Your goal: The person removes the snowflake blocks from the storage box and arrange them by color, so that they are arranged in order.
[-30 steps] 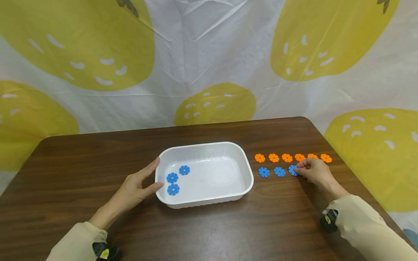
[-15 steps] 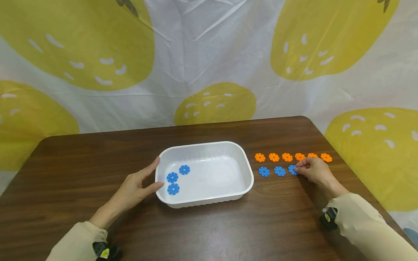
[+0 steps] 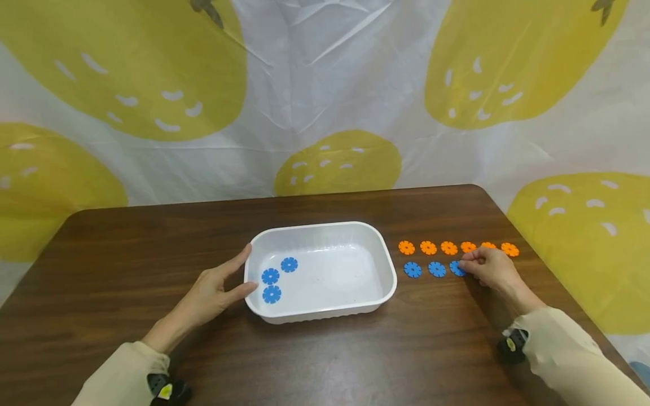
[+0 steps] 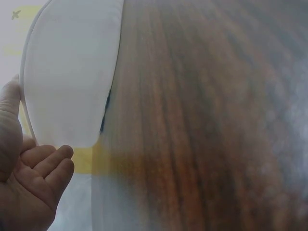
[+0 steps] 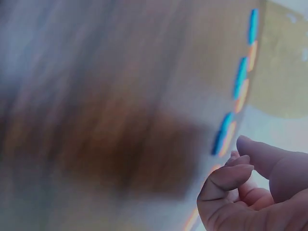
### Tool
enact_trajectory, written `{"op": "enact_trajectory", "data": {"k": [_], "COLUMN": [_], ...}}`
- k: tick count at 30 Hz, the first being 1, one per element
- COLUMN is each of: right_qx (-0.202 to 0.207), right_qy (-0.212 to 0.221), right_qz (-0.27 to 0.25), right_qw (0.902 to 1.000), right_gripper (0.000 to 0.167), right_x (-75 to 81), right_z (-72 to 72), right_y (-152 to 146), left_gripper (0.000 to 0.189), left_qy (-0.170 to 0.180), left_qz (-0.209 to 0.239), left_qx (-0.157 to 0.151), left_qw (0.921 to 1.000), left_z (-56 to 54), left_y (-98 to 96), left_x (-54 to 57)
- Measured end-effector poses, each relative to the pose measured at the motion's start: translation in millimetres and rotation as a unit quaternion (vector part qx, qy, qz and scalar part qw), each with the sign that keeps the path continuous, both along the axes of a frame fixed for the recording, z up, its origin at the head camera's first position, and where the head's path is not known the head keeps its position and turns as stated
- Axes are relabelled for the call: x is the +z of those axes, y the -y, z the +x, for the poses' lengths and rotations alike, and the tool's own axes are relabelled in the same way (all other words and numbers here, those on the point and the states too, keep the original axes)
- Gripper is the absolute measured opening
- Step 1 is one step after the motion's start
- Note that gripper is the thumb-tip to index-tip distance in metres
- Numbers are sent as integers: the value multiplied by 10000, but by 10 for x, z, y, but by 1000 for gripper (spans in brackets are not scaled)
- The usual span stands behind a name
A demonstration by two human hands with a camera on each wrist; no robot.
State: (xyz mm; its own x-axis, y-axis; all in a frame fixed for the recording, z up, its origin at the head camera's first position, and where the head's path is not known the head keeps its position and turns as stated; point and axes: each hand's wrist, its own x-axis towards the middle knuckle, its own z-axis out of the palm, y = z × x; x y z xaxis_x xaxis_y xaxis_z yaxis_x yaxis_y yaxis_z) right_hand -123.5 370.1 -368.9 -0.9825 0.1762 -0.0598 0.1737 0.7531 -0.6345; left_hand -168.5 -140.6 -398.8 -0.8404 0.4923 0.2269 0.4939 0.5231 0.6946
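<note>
My left hand (image 3: pixel 210 290) is at the left end of a white plastic tray (image 3: pixel 335 310), thumb over the rim and index fingertip on its far side, both fairly straight. In the left wrist view the tray's outer wall (image 4: pixel 72 72) rises beside the left hand (image 4: pixel 38 178). Inside the tray lie three blue notched discs (image 3: pixel 271 294). My right hand (image 3: pixel 492 272) pinches the right end of a blue notched disc (image 3: pixel 456 268), the rightmost of three in a row on the table. In the right wrist view this disc (image 5: pixel 222 134) shows edge-on by the thumb tip.
Behind the blue row runs a row of several orange notched discs (image 3: pixel 428 248), partly covered by the right hand. The tray stands mid-table on a dark wood-grain table (image 3: pixel 325 361). A white cloth (image 3: pixel 345 67) with yellow fruit prints hangs behind the table's back edge.
Both hands keep their places. The blue disc at the right fingertips shows less of its face than before. The whole head view has shifted slightly.
</note>
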Motion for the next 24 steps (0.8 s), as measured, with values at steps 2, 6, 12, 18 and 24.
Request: {"op": "enact_trajectory", "data": {"k": [2,6,12,18,24], "right_qx": [65,334,729,1141,1730], "right_qy": [-199,-633,-967,-1167,-877], "right_qz": [-5,-62,-734,-1267,-1778], "right_qw": [9998,9974,9899,9784,9648], "right_gripper": [28,26,23,16,11], "right_x": [53,202,370,444,362], "right_z": [9,-9,-82,-141,-209], "right_y": [72,303,791,1349,1859], "left_gripper": [72,72,72,73,73], "left_qy": [-21,-19,12,56,141], "left_qz": [2,12,18,19,11], "left_qx": [-4,4,15,41,47], "left_qw": [10000,10000,10000,10000,9999], "left_z": [-4,-3,1,6,19], "left_y": [-2,-3,-3,-10,-10], "left_x": [6,16,14,13,12]}}
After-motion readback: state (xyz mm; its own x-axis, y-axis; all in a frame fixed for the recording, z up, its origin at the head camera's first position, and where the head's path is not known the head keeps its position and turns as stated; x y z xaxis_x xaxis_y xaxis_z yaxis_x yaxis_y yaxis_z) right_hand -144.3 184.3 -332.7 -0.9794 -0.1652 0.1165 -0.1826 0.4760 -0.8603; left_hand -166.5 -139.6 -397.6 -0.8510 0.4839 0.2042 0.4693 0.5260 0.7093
